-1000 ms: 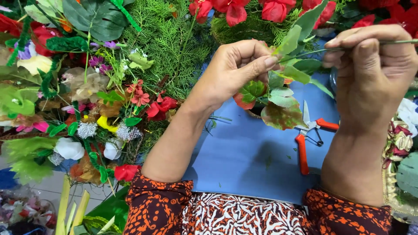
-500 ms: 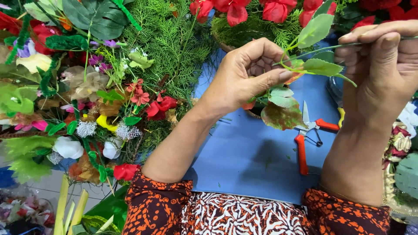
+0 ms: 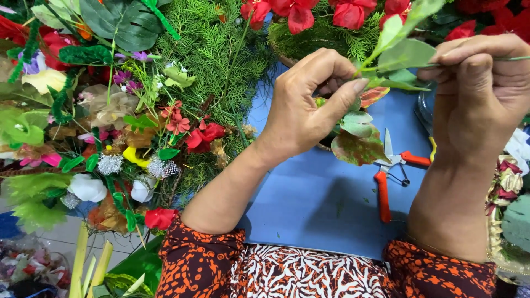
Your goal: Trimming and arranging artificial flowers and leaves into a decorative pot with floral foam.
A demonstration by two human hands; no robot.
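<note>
Both hands' fingers pinch leafy stem [image 3: 406, 55]: left hand [image 3: 306, 105], right hand [image 3: 477, 88], prob. artificial.

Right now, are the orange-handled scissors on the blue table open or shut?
Open. The orange-handled scissors lie with handles spread apart on the blue table; only one blade shows clearly.

no packages, labels, signs or screens show anywhere in the frame.
</note>
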